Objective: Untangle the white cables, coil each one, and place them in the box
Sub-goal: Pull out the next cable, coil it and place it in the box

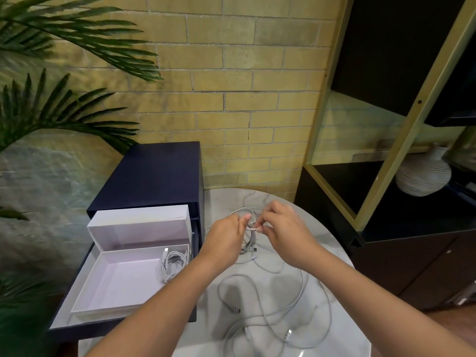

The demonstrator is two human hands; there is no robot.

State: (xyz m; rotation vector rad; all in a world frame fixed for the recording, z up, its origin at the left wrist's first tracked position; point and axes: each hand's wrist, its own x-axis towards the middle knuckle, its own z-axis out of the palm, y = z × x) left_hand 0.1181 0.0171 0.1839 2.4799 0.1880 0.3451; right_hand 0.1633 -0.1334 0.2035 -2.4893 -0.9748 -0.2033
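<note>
My left hand (223, 240) and my right hand (286, 234) meet above the far part of the round marble table (342, 300). Both pinch a partly coiled white cable (251, 237), whose loops hang between the hands and whose plug end sticks out at my right fingertips. Loose tangled white cables (288, 318) sprawl over the near half of the table, with several plugs showing. The open white box (113, 287) sits to the left, its lid standing up behind it. One coiled white cable (172, 265) lies in the box's far right corner.
The box rests on the pulled-out drawer of a dark blue cabinet (154, 173) beside the table. Palm fronds (51, 106) hang at the left. A black and gold shelf unit (386, 124) with a ribbed white vase (423, 173) stands to the right. A brick wall is behind.
</note>
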